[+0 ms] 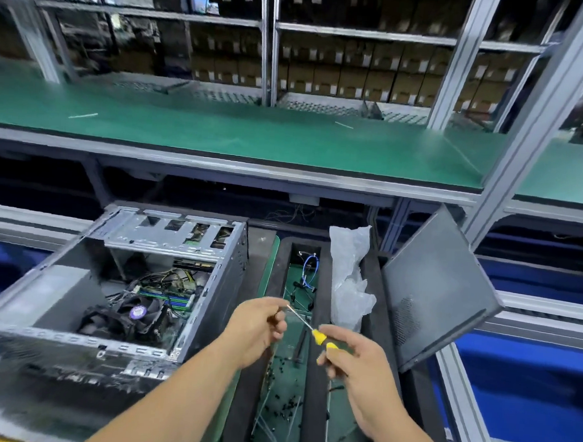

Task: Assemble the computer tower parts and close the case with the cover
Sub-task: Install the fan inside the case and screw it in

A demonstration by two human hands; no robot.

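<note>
Yellow-handled screwdriver (325, 339) clamped in right grip (354, 357); left grip (259, 326) pinched at shaft tip, both raised over tray (315, 405).

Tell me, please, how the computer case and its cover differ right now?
The computer case lies flat on the bench, open, fan and wiring showing; the cover leans tilted to its right, apart from it. The case is a silver-edged box; the cover is one thin dark panel with a vent patch. Both are metal-looking and untouched by either hand.
</note>
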